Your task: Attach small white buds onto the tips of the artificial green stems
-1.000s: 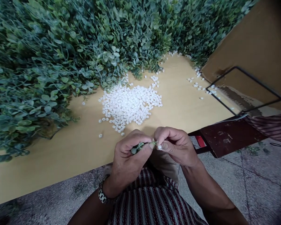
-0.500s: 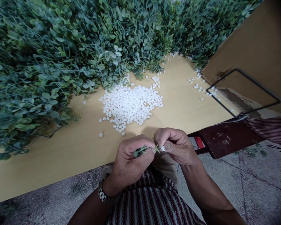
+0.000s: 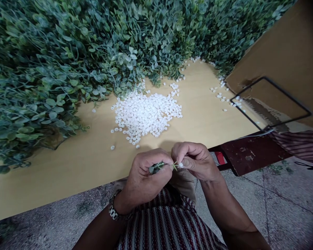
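Note:
My left hand (image 3: 150,173) is closed around a small green artificial sprig (image 3: 156,168), its leaves partly hidden in the palm. The sprig's thin tip pokes out between thumb and forefinger. My right hand (image 3: 194,161) pinches a small white bead-like piece (image 3: 181,165) right at that tip; I cannot tell whether the two are joined. Both hands are over the table's near edge, almost touching. Beyond them lies a heap of the same white pieces (image 3: 146,113) on the light wooden table (image 3: 94,166).
A thick mass of artificial greenery (image 3: 106,45) covers the table's back and left. Loose white pieces (image 3: 220,95) lie to the right, near a brown cardboard sheet (image 3: 284,59) and a black wire frame (image 3: 289,90). A dark red stool (image 3: 253,156) stands at right, beside a striped cloth (image 3: 299,144).
Hands and sprig hold almost the same position, fingertips still meeting at the white piece. The view has shifted very slightly.

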Motion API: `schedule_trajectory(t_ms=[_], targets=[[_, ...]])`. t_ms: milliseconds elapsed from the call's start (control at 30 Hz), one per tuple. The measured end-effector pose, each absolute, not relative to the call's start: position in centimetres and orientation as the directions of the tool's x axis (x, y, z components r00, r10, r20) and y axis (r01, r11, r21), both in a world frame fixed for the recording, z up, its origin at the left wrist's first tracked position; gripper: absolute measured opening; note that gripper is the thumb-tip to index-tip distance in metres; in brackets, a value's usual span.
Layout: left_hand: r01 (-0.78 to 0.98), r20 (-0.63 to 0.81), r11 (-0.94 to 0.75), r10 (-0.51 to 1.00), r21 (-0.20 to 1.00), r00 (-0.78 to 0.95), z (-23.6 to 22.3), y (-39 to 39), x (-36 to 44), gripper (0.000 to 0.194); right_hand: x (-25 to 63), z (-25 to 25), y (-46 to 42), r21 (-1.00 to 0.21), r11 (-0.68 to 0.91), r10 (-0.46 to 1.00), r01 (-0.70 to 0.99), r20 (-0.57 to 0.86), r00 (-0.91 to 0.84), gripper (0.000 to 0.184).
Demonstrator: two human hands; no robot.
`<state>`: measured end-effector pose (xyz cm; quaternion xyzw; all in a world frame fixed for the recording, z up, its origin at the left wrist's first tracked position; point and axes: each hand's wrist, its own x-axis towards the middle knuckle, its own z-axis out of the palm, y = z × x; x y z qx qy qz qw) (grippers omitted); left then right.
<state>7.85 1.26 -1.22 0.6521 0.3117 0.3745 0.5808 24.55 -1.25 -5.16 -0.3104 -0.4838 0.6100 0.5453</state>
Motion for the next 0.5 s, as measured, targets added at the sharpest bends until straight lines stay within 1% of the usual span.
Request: schedule_trajectory(t_ms=[167, 333, 500], targets=[[-0.008, 0.121, -0.137, 0.843, 0.991, 0.523, -1.36, 1.23, 7.79, 0.014, 24.67, -5.14, -1.27, -0.931, 0.067, 0.963, -0.36, 0.155, -0.222, 0.011], [-0.023, 0.151, -0.164, 0.836, 0.986, 0.528, -1.46, 1.37, 7.83, 0.015, 24.68, -5.09, -1.18, -0.93, 0.069, 0.959, -0.361, 0.161, -0.232, 0.008], [-0.025, 0.152, -0.163, 0.837, 0.986, 0.525, -1.53, 1.5, 7.83, 0.016, 24.71, -5.12, -1.13, -0.926, 0.094, 0.951, -0.366, 0.193, -0.243, 0.005]])
